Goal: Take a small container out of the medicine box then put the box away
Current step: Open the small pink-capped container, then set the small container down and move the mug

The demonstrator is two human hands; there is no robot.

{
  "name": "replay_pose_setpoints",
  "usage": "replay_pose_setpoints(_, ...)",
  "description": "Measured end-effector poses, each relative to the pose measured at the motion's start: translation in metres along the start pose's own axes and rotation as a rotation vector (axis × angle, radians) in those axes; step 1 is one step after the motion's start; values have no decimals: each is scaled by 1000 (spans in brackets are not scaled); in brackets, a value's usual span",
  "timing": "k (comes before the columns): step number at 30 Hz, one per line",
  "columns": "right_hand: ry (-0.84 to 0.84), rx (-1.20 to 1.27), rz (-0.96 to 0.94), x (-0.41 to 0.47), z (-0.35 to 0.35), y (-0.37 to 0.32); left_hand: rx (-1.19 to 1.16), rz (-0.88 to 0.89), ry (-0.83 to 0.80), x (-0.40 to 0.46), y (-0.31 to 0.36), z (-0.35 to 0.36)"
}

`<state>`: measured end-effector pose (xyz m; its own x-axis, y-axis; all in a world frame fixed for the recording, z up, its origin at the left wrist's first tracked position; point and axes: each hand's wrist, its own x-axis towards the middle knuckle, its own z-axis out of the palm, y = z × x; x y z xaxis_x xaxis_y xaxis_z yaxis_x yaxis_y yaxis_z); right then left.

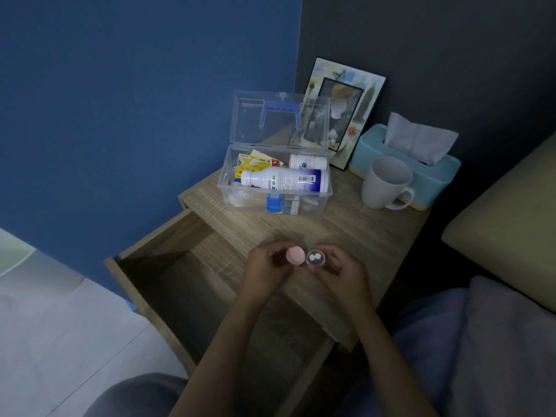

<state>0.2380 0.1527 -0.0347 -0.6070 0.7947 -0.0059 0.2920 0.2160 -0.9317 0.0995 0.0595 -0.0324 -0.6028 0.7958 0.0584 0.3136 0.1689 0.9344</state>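
Nightstand [346,233] with drawer [180,281] open; clear medicine box [275,203] on top, lid up, white bottle [279,179] inside, barcode visible, writing unreadable. Left hand [264,269] pinches pink cap [295,255]. Right hand [343,269] pinches small container [315,260], two white pills inside.

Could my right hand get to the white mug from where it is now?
Probably yes. The tabletop between the right hand and the white ceramic mug is bare, but its grip is on the small clear container holding two white pills, so free it first.
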Motion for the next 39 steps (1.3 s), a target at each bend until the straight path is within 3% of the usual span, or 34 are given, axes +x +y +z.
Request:
replay_pose_setpoints(3, 11, -179, -48, -2, 1, 4, 218, 144, 15, -1, -1, 0)
replay_pose_setpoints(6, 7, -285, -75, -2, 1, 7, 352, 163, -1, 0, -6, 1)
replay_pose_setpoints(12, 1, -329, -80, -4, 0, 6, 441, 148, -3, -2, -6, 3)
replay_pose_setpoints(17, -23, -279, -71, -4, -4, 4, 464, 162, -128, -3, -12, 1)
replay_pose_setpoints(19, 51, -213, -64, -4, -9, -2, 512, 192, -154, -6, -12, -3)
replay_pose_setpoints(25, 603, -31, -106, 43, -45, -22, 814, 193, -173, -4, -27, -6)
replay_pose_setpoints(29, 798, -40, -20, 84, -68, -24, 861, 202, -153, -4, -32, -2)
replay_pose_setpoints(33, 874, -30, 102, 109, -77, -18, 862, 195, -129, -5, -29, -2)
replay_pose_setpoints(39, 799, 119, 205, 116, -83, -19, 899, 171, -140, -4, -30, -2)
